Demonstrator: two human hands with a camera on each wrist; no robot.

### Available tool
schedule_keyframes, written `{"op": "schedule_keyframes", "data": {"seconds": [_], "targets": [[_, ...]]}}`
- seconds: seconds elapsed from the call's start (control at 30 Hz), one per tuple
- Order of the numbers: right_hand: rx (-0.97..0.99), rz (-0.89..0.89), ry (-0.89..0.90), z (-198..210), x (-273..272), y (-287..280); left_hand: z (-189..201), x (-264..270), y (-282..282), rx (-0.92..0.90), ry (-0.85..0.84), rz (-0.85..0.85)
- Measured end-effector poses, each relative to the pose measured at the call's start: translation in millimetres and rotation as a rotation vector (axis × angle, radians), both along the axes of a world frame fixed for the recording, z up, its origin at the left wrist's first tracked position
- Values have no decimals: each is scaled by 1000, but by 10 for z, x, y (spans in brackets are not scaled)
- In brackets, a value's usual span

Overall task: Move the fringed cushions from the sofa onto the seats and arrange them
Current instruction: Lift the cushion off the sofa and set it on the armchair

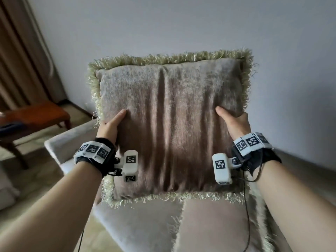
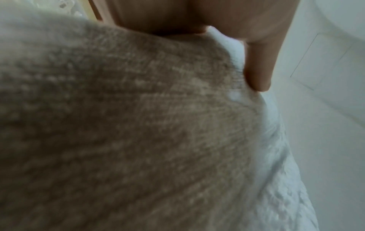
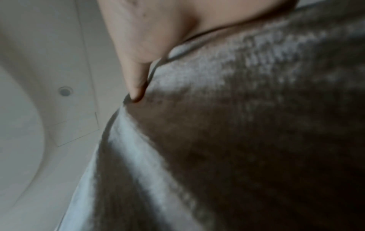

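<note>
The left hand (image 1: pixel 111 124) and right hand (image 1: pixel 233 122) grip the cushion (image 1: pixel 169 124) at its side edges, thumbs pressed on the front face; forearms extended; the cushion is held upright above the seat (image 1: pixel 209 224); brown creased velvet, pale green fringe.

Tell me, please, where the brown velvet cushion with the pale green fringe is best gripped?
Grip the brown velvet cushion by its two side edges, one hand from each side, as the left hand and right hand do: it is broad, soft and upright, and the fringe gives no firm hold.

Cushion (image 1: pixel 171 124) above seat (image 1: pixel 145 224) (probably clear); bench (image 1: pixel 36 115) far left.
</note>
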State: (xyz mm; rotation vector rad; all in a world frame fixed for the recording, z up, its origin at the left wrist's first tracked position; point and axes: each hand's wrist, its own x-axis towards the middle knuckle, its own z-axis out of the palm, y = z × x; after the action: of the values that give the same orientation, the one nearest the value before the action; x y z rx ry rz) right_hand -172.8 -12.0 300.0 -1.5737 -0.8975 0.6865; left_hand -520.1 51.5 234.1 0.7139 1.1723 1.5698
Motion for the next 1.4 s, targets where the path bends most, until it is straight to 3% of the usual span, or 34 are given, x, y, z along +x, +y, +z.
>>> {"op": "schedule_keyframes", "data": {"seconds": [0.23, 0.53, 0.73, 0.93, 1.13, 1.4], "targets": [[46, 245, 48, 216, -2128, 529, 339, -2199, -354, 67, 34, 235], [76, 553, 33, 79, -4622, 1138, 160, -4313, -859, 145, 6, 646], [49, 698, 26, -198, -6167, 1814, -254, -5951, -650, 0, -87, 721], [33, 825, 65, -201, -7675, 2484, 27, -6923, -330, 19, 15, 879], [81, 983, 64, 27, -9185, 2863, 124, -8221, -307, 38, -26, 1006], [139, 977, 55, -36, -11065, 3376, 31, -10071, 175, 82, -31, 996]]}}
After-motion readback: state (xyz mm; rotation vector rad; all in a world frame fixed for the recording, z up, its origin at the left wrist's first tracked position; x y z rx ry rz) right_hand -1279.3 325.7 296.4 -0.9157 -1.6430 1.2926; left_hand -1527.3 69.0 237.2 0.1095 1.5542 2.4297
